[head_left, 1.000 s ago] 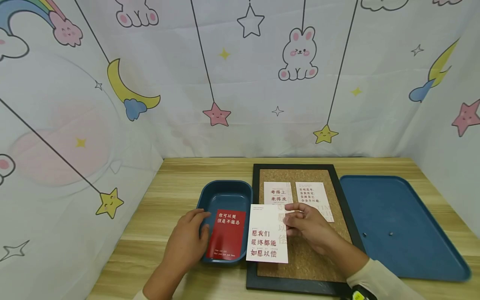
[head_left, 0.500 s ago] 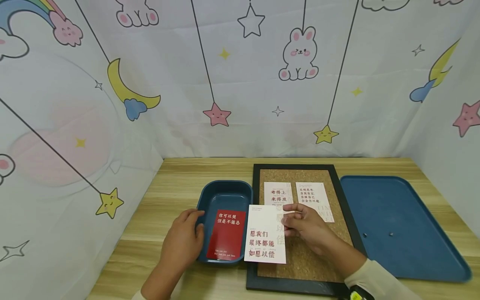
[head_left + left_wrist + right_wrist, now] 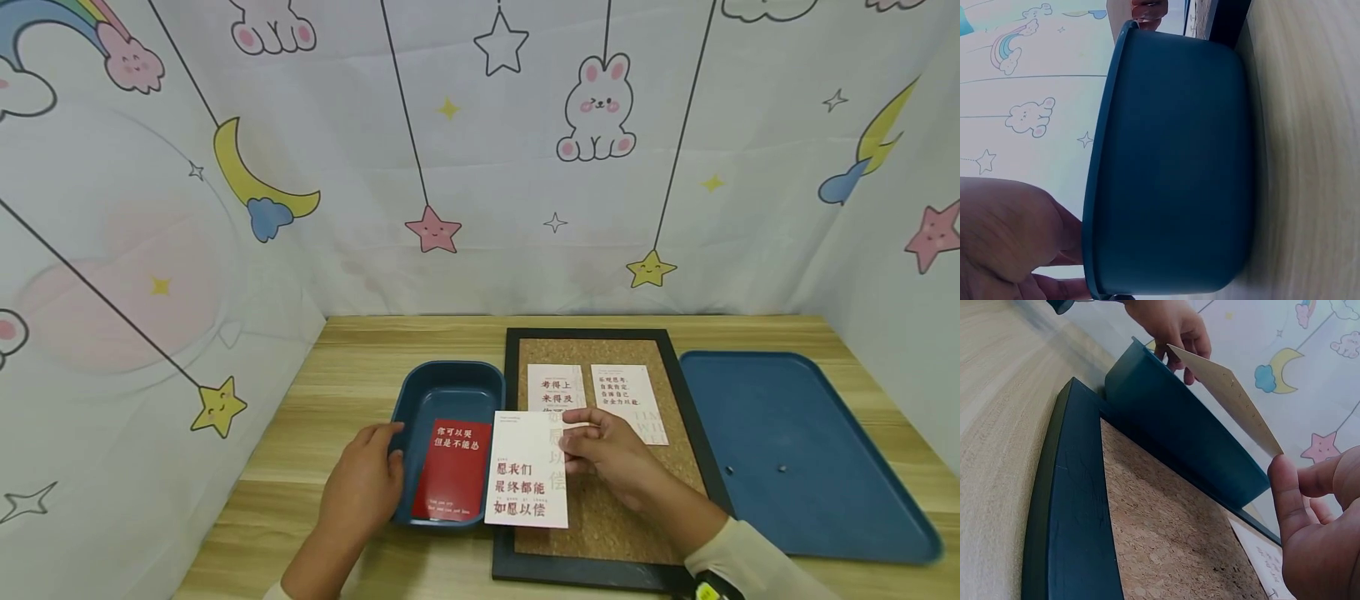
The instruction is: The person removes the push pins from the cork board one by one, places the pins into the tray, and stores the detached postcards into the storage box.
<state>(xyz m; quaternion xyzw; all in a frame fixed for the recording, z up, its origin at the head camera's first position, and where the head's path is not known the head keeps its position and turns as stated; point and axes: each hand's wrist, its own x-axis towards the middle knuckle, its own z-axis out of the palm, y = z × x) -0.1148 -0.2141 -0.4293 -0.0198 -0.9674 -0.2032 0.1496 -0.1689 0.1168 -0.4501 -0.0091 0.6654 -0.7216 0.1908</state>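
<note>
Low in the left half of the head view, the left hand (image 3: 363, 492) curls its fingers over the near left rim of the small blue bin (image 3: 450, 392), apparently to steady it; the left wrist view shows the fingers hooked at that rim. A red card (image 3: 452, 468) lies flat on the bin's floor. Just right of it, at lower centre, the right hand (image 3: 611, 454) pinches the upper right edge of a white card (image 3: 527, 471), holding it lifted and tilted over the bin's right wall and the cork board (image 3: 607, 517), as the right wrist view confirms. Two more white cards (image 3: 555, 385) lie on the board. At the right sits a wide blue tray (image 3: 795, 417) on the wooden table (image 3: 345, 367).
</note>
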